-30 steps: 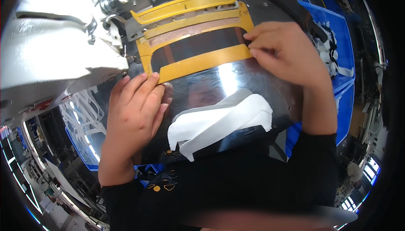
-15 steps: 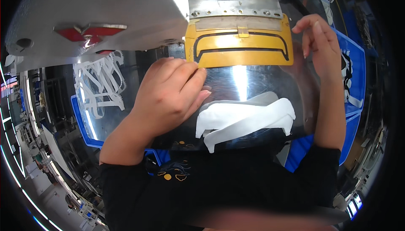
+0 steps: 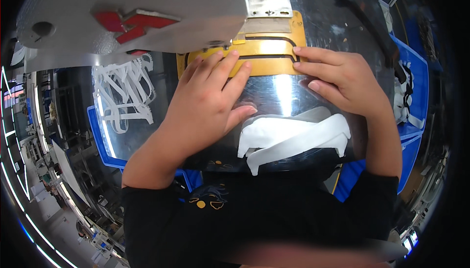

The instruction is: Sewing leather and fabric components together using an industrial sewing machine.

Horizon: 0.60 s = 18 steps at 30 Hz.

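Flat, yellow, plastic-looking slotted plate [image 3: 269, 47] seen upper ctr of frame; judged stiff, light, prob. slippery; best held at outer edges. L hand [image 3: 203, 92]: fingers spread atop, nothing gripped. R hand [image 3: 347, 79]: fingers slightly apart, plate's right end touched.

Spans the upper centre of the frame as a long yellow plate [image 3: 274, 66], rounded at the upper right corner, crossed by narrow dark, bent lines. Lies flat, partly covered by the left hand [image 3: 210, 96], touched at right by the right hand [image 3: 345, 79].
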Available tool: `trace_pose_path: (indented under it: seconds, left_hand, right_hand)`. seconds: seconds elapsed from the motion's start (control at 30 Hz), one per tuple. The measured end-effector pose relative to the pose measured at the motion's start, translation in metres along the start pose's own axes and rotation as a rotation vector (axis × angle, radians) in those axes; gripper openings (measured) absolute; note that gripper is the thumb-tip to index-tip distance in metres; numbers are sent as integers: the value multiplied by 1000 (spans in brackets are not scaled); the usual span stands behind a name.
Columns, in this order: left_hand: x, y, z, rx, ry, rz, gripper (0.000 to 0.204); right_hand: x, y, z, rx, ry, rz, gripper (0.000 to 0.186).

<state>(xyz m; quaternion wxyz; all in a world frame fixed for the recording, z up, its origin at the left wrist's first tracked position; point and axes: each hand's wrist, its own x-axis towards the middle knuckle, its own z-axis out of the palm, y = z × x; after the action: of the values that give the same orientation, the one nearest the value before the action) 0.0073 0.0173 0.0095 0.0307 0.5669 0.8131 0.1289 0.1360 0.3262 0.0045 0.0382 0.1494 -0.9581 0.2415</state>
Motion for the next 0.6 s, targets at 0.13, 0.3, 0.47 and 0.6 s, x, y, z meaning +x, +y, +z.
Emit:
trace_pose_path:
  seconds: [0.13, 0.3, 0.47, 0.6]
  left_hand:
    - [-1, 2, -3, 14, -38, -13, 74]
    - [1, 3, -6, 17, -57, -3, 76]
    - [2, 3, -10, 17, -74, -24, 78]
    - [3, 4, -12, 15, -71, -20, 78]
  right_hand:
    - [1, -1, 3, -27, 2, -2, 27]
    - [3, -3, 4, -38, 6, -39, 30]
    - [4, -5, 4, -56, -11, -40, 31]
    - [5, -6, 4, -58, -20, -33, 31]
